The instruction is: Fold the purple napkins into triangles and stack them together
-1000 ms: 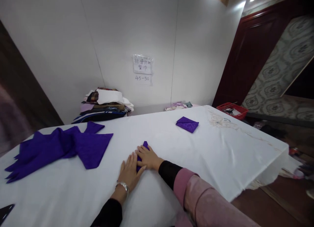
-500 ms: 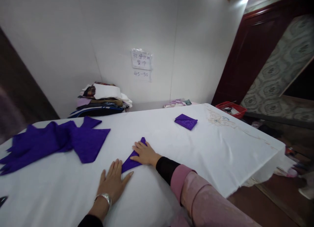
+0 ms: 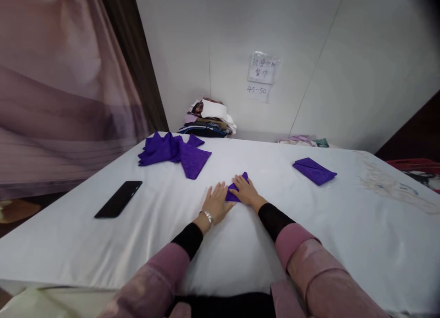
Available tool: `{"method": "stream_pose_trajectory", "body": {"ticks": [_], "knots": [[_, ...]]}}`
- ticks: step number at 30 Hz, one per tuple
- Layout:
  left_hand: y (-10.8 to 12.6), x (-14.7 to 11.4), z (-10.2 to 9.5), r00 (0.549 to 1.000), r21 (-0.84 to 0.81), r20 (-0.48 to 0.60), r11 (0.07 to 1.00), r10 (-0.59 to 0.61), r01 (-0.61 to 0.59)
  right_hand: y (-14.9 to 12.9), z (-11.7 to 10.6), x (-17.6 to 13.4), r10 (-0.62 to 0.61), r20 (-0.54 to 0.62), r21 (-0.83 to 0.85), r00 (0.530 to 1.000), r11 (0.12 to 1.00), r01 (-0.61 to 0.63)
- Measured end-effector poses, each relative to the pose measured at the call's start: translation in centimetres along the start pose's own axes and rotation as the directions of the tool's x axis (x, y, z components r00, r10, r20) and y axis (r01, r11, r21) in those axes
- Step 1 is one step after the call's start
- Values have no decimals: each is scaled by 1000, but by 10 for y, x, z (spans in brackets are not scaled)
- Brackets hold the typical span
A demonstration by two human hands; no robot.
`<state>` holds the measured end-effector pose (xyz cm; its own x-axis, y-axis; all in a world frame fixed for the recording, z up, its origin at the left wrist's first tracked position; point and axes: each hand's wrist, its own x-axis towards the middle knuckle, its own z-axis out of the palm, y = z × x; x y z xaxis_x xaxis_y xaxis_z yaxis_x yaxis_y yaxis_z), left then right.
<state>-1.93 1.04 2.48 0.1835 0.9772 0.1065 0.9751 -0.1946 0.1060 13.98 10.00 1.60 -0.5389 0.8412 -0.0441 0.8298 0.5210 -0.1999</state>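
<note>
Purple cloth [image 3: 232, 197] partly hidden under right hand [image 3: 245, 191]; left hand [image 3: 216, 203] at its edge; both hands flat, fingers extended.

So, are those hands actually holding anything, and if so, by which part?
Nothing looks gripped: the right hand lies palm-down over the right side of the folded purple cloth napkin, and the left hand is at its left end.

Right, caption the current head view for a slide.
Right hand on a folded purple cloth, left hand at its edge, black phone lying to the left.
</note>
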Motion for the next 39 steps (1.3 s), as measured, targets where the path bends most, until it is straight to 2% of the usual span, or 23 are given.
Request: {"method": "stream_pose_trajectory", "body": {"ticks": [2,5,11,15,17,19,22,25,28,35,39], "knots": [[8,5,5,997,-23,68,999,38,-37,0,0,0,5,2,-9,1000,1000,-5],[8,2,12,991,-29,136,1000,5,-1,-1,0,0,4,-2,-4,1000,1000,-4],[-11,-24,10,987,-17,141,997,-76,80,-2,-3,0,5,-12,24,1000,1000,-5],[-13,-19,-1,970,16,101,975,-220,220,-2,-4,-1,4,-6,43,1000,999,-4],[-6,-4,-4,984,14,40,984,-175,175,-2,-4,-1,6,-5,50,1000,999,-6],[3,12,-4,999,-8,12,999,-46,46,-2,-4,-2,2,-10,57,1000,998,-1],[14,29,5,996,-59,70,997,54,-50,-2,-2,-3,33,-45,61,998,998,-30],[15,33,16,993,-77,105,996,49,-41,-2,1,-2,96,-85,64,992,994,-91],[12,32,23,994,-69,105,997,37,-30,-2,2,-1,113,-72,83,991,991,-107],[12,31,22,991,-64,128,998,36,-28,2,-4,2,122,0,130,993,984,-121],[13,32,22,991,-55,127,998,30,-23,13,-5,7,135,5,90,991,987,-135]]}}
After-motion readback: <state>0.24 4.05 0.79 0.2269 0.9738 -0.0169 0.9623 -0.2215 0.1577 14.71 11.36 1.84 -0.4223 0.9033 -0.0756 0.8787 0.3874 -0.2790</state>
